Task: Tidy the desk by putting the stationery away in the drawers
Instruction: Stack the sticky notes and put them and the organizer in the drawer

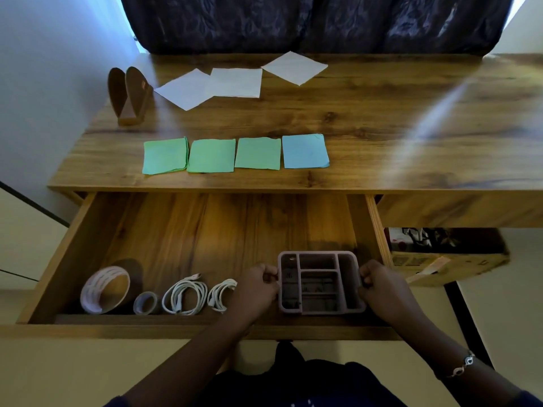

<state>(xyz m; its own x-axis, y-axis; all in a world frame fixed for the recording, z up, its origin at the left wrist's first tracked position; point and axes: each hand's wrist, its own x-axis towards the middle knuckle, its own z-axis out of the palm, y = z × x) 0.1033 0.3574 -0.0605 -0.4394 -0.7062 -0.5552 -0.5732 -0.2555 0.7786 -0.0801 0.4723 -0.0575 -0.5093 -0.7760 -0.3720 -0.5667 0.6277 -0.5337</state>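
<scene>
Right, head view: left hand [258, 289] and right hand [385, 289] are curling their fingers round opposite side rims of the greyish organizer tray [317, 253], which is sitting low in the open drawer [191, 230] at its right front. It is looking like light, stiff plastic, so gripping both rims is probably suiting it.

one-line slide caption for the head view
Left hand and right hand grip a grey plastic organiser tray inside the open wooden drawer.
</scene>
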